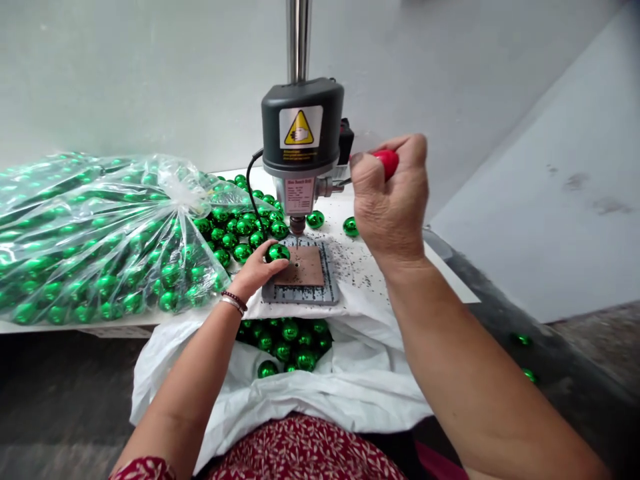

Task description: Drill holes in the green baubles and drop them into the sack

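My left hand (259, 270) pinches a shiny green ball (277, 252) at the left edge of a brown board (311, 267). That board lies on the grey base (300, 294) of a bench drill (302, 127), below its chuck (297, 225). My right hand (393, 200) is wrapped round the red knob (387, 163) of the drill's feed lever, to the right of the drill head. A small dark hole shows in the board. Whether the ball touches the board, I cannot tell.
A tied clear plastic bag (115, 247) full of green balls lies on the left of the white table (380, 267). Loose balls (235, 230) spread behind the base. A white cloth sack (350, 373) at the front edge holds several more. Dark chips litter the tabletop.
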`<state>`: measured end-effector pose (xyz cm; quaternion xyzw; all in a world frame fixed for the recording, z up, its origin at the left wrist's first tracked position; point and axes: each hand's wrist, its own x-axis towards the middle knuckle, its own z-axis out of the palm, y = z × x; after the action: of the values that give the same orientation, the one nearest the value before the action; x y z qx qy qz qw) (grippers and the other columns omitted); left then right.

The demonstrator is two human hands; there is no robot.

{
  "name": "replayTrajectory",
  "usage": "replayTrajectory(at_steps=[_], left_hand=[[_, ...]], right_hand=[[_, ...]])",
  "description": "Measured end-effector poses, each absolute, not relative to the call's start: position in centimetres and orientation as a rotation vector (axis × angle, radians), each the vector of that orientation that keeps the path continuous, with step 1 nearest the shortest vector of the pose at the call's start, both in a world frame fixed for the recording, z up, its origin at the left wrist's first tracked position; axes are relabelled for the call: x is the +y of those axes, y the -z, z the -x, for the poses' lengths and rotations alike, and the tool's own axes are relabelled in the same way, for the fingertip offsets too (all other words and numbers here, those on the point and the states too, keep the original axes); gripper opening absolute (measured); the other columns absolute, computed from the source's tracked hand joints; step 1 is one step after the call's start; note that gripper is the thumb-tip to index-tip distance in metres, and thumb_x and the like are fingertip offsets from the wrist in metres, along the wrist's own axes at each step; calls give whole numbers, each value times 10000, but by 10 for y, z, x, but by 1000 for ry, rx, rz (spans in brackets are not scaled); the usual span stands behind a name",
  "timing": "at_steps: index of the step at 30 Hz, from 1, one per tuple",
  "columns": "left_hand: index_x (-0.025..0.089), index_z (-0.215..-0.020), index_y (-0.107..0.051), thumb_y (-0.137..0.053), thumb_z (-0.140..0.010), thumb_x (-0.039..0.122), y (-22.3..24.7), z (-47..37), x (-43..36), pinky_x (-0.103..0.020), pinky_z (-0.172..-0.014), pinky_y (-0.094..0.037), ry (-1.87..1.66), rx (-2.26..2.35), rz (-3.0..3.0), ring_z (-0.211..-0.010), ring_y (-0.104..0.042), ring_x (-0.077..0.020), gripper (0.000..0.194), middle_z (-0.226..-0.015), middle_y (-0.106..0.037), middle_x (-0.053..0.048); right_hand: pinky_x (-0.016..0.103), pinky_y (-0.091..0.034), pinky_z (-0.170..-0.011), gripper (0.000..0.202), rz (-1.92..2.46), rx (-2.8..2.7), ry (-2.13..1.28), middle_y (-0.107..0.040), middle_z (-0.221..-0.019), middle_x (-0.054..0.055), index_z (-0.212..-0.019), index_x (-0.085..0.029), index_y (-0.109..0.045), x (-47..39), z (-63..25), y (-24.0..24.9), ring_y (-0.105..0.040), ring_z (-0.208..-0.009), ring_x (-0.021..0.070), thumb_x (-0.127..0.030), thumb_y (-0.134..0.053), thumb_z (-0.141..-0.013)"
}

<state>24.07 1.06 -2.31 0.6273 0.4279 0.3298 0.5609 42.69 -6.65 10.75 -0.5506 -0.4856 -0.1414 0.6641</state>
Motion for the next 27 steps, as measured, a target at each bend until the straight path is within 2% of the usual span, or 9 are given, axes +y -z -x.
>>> replayTrajectory(at_steps=[2, 4, 7, 11, 16, 20, 27], left_hand=[[206, -1223, -587, -774, -699, 320, 20, -243, 9, -175, -508, -406, -726, 975, -1366, -591, -553, -75, 568, -831, -634, 14], [218, -1247, -545, -741, -740, 349, 16, -243, 8, -161, -465, -368, -734, 923, -1194, -577, -577, -76, 559, -847, -634, 7], [232, -1265, -503, -679, -805, 356, 11, -243, 6, -154, -459, -361, -758, 890, -1058, -609, -625, -89, 508, -928, -655, -21], [213, -1265, -509, -660, -826, 353, 10, -248, 6, -169, -474, -368, -706, 1003, -1207, -638, -636, -99, 485, -977, -660, -42], [169, -1270, -554, -719, -767, 394, 11, -258, 5, -218, -583, -467, -678, 1164, -1543, -653, -576, -101, 575, -981, -651, -60], [169, -1320, -550, -697, -782, 400, 12, -262, 6, -251, -627, -489, -618, 1241, -1746, -630, -559, -113, 603, -934, -667, -54], [165, -1287, -591, -723, -750, 371, 15, -265, 7, -321, -871, -499, -633, 1230, -1873, -935, -631, -203, 590, -1107, -693, -84]], right_hand=[[287, -500, -783, 201, 1224, -1120, 328, -482, -787, -33, -868, -225, -422, -66, -429, -105, -501, -761, 64, -399, -510, -918], [299, -506, -796, 215, 1215, -1138, 311, -503, -812, -29, -888, -242, -430, -65, -430, -103, -532, -816, 76, -446, -482, -929], [321, -520, -830, 244, 1210, -1161, 283, -530, -857, -23, -924, -245, -442, -64, -432, -101, -562, -904, 95, -489, -454, -935], [299, -539, -775, 239, 1242, -1155, 263, -517, -828, -26, -915, -218, -421, -64, -433, -102, -564, -826, 84, -448, -487, -927], [282, -534, -770, 260, 1238, -1187, 243, -544, -894, -10, -916, -232, -413, -64, -436, -103, -576, -865, 87, -488, -451, -935], [269, -534, -750, 285, 1239, -1189, 227, -543, -900, -8, -914, -231, -414, -65, -437, -103, -576, -867, 86, -512, -461, -927], [224, -515, -669, 313, 1187, -1178, 214, -484, -812, -30, -884, -216, -400, -68, -432, -106, -518, -729, 43, -518, -479, -917]])
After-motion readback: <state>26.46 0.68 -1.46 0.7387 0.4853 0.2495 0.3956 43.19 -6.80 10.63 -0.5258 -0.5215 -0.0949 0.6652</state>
